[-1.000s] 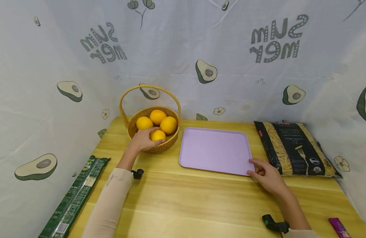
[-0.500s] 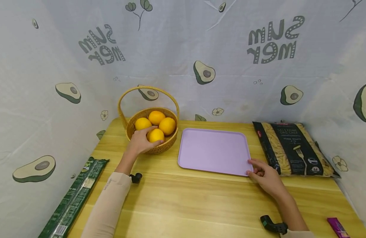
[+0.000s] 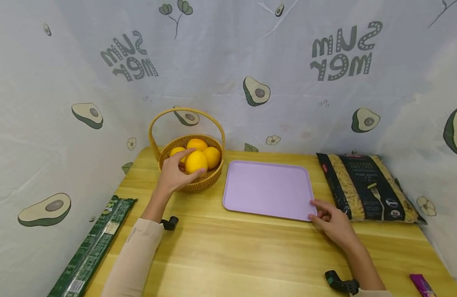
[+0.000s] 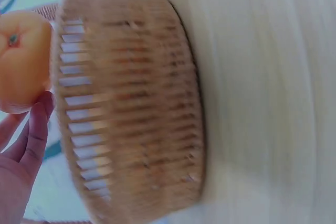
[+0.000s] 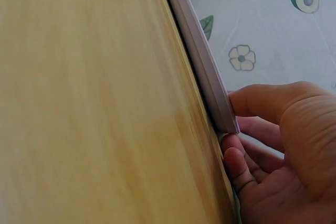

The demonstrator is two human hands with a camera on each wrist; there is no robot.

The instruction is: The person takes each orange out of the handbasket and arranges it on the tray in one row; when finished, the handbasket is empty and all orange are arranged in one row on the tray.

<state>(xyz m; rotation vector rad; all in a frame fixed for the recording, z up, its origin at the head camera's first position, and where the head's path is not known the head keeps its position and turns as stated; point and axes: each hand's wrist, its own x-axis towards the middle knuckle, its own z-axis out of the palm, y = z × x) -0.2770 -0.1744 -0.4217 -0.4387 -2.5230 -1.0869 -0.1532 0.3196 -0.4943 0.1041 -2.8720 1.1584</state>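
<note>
My left hand [image 3: 173, 174] grips an orange [image 3: 196, 162] between thumb and fingers, up at the rim of a round wicker basket [image 3: 200, 185] with a tall hoop handle. In the left wrist view the held orange [image 4: 22, 59], with its green stem end, shows beside the basket wall [image 4: 131, 103]. Several more oranges [image 3: 212, 157] lie inside, partly hidden behind it. My right hand [image 3: 334, 222] pinches the near right corner of a flat lilac tray [image 3: 267, 187]. Up close, the thumb [image 5: 257, 99] lies against the tray's edge [image 5: 202, 56], other fingers curled below the corner.
A black bag of penne pasta [image 3: 369, 187] lies right of the tray, close to the right hand. Along the left table edge is a long green packet [image 3: 98, 243]. A small purple packet [image 3: 423, 284] lies at front right. Behind the wooden table [image 3: 228, 255] hangs a printed curtain [image 3: 213, 62].
My left hand has raised the orange from among the others, so it now stands higher and covers more of them. The right hand and the tray have stayed put.
</note>
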